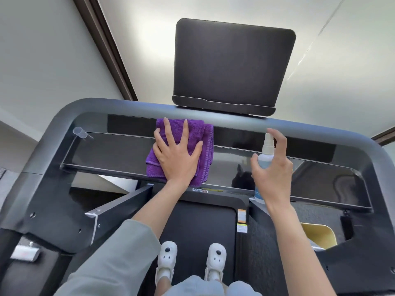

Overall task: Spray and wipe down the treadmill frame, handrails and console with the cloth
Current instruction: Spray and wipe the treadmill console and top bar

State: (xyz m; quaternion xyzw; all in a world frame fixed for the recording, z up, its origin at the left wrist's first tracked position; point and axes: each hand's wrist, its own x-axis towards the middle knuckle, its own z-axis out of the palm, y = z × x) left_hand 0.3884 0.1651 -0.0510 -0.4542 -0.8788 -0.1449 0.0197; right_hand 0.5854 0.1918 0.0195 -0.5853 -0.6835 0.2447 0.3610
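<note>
The left hand [175, 157] lies flat on the purple cloth [181, 150] on the console [106, 152]; the right hand [272, 167] grips the spray bottle [265, 157] beside it. Better spray lightly, then wipe with even pressure
</note>
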